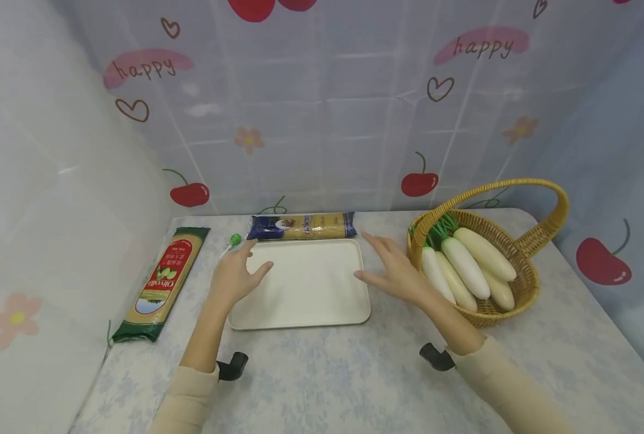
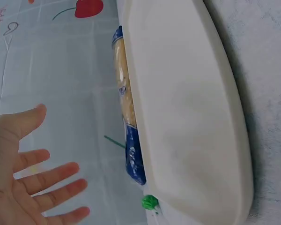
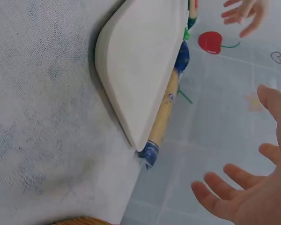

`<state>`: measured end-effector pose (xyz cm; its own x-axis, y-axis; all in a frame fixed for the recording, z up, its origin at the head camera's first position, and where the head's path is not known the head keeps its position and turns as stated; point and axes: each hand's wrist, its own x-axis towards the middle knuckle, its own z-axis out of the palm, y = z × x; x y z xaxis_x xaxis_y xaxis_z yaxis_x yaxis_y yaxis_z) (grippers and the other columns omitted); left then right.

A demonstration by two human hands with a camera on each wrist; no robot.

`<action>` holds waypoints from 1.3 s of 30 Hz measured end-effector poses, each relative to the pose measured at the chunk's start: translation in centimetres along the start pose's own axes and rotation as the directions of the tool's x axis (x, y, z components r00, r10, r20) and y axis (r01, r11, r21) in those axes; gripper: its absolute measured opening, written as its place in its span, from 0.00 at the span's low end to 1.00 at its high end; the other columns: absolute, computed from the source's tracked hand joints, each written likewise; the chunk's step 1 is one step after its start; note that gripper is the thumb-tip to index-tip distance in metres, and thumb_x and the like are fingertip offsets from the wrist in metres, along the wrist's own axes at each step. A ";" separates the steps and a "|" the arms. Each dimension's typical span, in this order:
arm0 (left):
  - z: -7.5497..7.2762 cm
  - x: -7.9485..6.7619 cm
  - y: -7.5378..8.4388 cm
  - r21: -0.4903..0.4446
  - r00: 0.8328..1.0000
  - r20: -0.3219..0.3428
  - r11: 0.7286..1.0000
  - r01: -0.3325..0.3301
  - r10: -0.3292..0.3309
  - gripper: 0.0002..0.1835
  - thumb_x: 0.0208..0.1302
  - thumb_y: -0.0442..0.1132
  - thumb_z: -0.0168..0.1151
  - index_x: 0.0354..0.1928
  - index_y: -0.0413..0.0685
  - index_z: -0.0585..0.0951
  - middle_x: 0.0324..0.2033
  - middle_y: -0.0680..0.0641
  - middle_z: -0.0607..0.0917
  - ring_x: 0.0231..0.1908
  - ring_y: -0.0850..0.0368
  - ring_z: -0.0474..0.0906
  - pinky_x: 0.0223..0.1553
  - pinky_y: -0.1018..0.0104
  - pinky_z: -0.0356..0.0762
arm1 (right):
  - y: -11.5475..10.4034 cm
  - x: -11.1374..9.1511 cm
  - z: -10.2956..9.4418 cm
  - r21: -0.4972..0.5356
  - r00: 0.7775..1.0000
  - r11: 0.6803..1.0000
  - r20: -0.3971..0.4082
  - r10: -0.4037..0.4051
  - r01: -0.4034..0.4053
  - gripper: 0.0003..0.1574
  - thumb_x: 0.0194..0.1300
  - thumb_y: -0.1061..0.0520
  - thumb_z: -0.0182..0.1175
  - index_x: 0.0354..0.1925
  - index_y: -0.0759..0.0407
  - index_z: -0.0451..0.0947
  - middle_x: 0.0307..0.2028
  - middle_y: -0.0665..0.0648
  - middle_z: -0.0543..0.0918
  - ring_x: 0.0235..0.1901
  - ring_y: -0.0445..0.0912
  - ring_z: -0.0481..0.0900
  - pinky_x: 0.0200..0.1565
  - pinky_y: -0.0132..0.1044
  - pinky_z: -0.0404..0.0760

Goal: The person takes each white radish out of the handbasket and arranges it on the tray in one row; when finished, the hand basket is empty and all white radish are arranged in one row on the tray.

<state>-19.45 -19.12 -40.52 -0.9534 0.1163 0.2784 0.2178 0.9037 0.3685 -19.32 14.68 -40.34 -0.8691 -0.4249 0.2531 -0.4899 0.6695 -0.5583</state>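
A shallow cream-white tray (image 1: 300, 286) lies on the table between my two hands in the head view. My left hand (image 1: 234, 278) hovers over the tray's left end, thumb and fingers spread, nothing in the palm. At the right end, my right hand (image 1: 395, 271) is held with fingers extended and thumb apart, likewise holding nothing. Both wrist views show the spread fingers of the left hand (image 2: 42, 183) and right hand (image 3: 248, 187) away from the tray. Along the tray's far edge lies a blue-and-yellow pasta packet (image 1: 322, 226).
A wicker basket (image 1: 530, 289) with a tall handle holds several white radishes (image 1: 465, 265) with green tops, right of my right hand. A green-and-gold packet with a red label (image 1: 164, 280) lies at the left. Beside the tray's far left corner sits a small green ball (image 1: 236, 239).
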 end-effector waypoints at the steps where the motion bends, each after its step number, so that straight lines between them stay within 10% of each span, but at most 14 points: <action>1: 0.0 -0.2 -0.5 -0.041 1.000 -0.005 0.999 -0.004 0.004 0.34 0.57 0.51 0.65 0.61 0.37 0.71 0.47 0.33 0.81 0.46 0.37 0.79 0.44 0.43 0.77 | 0.0 -0.5 -0.5 0.036 1.000 0.999 0.030 0.001 -0.002 0.50 0.59 0.46 0.65 0.72 0.57 0.53 0.63 0.68 0.65 0.59 0.62 0.68 0.54 0.60 0.72; 9: -0.4 -1.7 -4.9 -0.193 0.995 0.083 0.979 0.063 -0.048 0.34 0.58 0.47 0.65 0.62 0.35 0.70 0.59 0.32 0.73 0.61 0.35 0.66 0.58 0.37 0.64 | 0.8 -4.8 -4.9 0.257 0.968 0.963 0.252 0.009 -0.076 0.42 0.62 0.50 0.62 0.69 0.58 0.58 0.55 0.64 0.76 0.49 0.53 0.78 0.47 0.46 0.80; 22: -1.2 -0.8 -9.7 -0.210 0.930 0.362 0.967 0.146 -0.062 0.43 0.53 0.49 0.68 0.67 0.35 0.62 0.65 0.29 0.63 0.63 0.28 0.59 0.56 0.31 0.63 | 6.3 -8.0 -11.3 0.204 0.983 0.970 0.149 0.105 -0.135 0.36 0.62 0.60 0.62 0.65 0.68 0.62 0.52 0.71 0.76 0.47 0.63 0.78 0.41 0.31 0.81; 31: -0.3 0.5 -10.8 -0.163 0.874 0.484 0.976 0.143 -0.048 0.47 0.48 0.45 0.72 0.68 0.35 0.61 0.65 0.27 0.62 0.65 0.28 0.55 0.59 0.32 0.59 | 10.6 -7.5 -13.5 0.120 0.963 0.957 0.089 0.255 -0.265 0.43 0.62 0.55 0.62 0.68 0.69 0.55 0.57 0.76 0.70 0.53 0.71 0.70 0.49 0.64 0.73; 39: 0.4 1.0 -11.2 -0.146 0.816 0.574 0.974 0.175 -0.061 0.53 0.43 0.44 0.76 0.69 0.35 0.57 0.66 0.27 0.58 0.66 0.29 0.52 0.61 0.34 0.57 | 12.6 -6.2 -14.4 0.076 0.942 0.943 0.120 0.313 -0.323 0.48 0.61 0.53 0.63 0.68 0.74 0.51 0.63 0.79 0.61 0.60 0.73 0.59 0.55 0.66 0.64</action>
<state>-22.98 -28.96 -44.76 -0.9115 0.2765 -0.3046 0.0754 0.8403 0.5369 -21.10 34.50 -37.55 -0.9642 -0.2635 -0.0312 -0.1758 0.7225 -0.6687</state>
